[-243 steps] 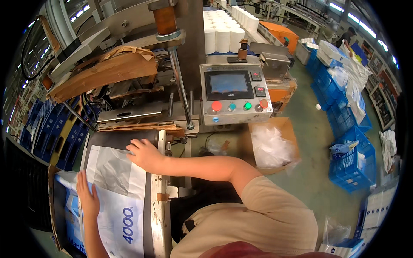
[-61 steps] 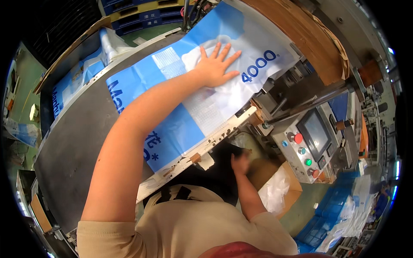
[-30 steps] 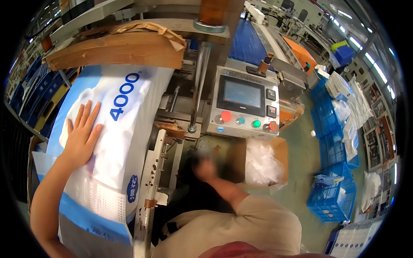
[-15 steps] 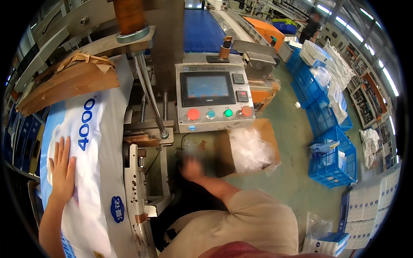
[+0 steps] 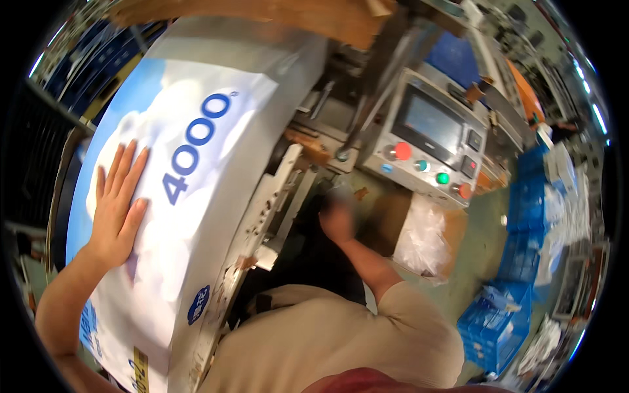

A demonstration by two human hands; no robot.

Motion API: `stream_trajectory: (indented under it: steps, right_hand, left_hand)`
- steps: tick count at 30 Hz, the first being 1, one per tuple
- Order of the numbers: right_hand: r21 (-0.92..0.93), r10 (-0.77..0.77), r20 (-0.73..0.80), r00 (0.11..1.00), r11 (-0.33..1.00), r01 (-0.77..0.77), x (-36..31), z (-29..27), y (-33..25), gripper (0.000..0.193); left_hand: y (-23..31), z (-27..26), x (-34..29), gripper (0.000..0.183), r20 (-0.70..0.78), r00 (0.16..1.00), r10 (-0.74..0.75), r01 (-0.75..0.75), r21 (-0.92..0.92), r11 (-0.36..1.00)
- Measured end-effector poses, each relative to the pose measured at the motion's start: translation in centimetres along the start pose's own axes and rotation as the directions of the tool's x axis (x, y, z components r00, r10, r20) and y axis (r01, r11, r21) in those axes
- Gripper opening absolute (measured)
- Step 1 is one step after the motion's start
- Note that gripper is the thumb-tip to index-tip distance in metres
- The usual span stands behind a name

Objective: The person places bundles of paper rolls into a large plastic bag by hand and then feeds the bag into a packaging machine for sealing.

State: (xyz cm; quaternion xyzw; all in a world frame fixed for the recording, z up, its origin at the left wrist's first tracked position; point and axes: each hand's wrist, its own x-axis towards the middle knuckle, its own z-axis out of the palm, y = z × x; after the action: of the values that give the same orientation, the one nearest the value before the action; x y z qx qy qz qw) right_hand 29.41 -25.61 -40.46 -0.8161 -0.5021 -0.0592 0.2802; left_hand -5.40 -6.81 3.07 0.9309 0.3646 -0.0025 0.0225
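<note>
On the left lies a long white and light-blue plastic package (image 5: 164,216) with a cloud pattern and large blue print. My left hand (image 5: 118,216) rests flat on top of it, fingers a little spread and holding nothing. At the package's far end stands the machine's metal mouth, beneath a brown cardboard-like piece (image 5: 282,18). My right hand (image 5: 337,219) hangs low in front of my body, between the machine frame and an open carton. Its fingers are smeared and hidden, so I cannot make out what they do or hold.
A control panel (image 5: 429,131) with a screen and coloured buttons stands ahead to the right. Below it, an open carton (image 5: 453,239) holds crumpled clear plastic (image 5: 422,242). Blue crates (image 5: 501,321) line the right side. A pitted metal rail (image 5: 268,203) runs beside the package.
My view has turned left and tilted, so the package looks larger and the panel sits farther right. My left hand remains flat on the package; my right hand stays low.
</note>
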Motion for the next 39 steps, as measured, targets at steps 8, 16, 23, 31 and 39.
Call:
stream_trajectory:
  steps: [8,16,23,31,39]
  right_hand:
    - [0.043,-0.073,0.196,0.978,0.997,0.066,0.4,2.6,-2.4,0.064]
    - [-0.051,-0.075,0.283,0.956,0.994,0.093,0.7,3.1,-2.0,0.067]
    - [-0.066,-0.132,0.246,0.960,0.986,0.153,-0.1,5.0,-0.4,0.072]
    - [-0.207,0.136,0.452,0.882,0.977,-0.045,0.8,4.3,-1.3,0.068]
    - [-0.228,0.217,0.455,0.863,0.966,-0.123,-0.2,6.2,0.7,0.071]
  left_hand:
    - [-0.9,-0.7,-4.0,0.058,0.085,0.996,-0.025,0.025,0.000,1.000]
    - [-1.7,0.0,-3.7,0.057,0.023,1.000,-0.003,0.004,-0.059,0.998]
    - [-1.7,-0.3,-3.5,0.061,0.012,1.000,-0.014,0.015,-0.047,0.999]
    - [-1.6,-0.5,-3.5,0.061,0.019,1.000,-0.020,0.022,-0.076,0.997]
    - [-1.6,-0.5,-3.3,0.061,0.019,1.000,-0.020,0.022,-0.072,0.997]
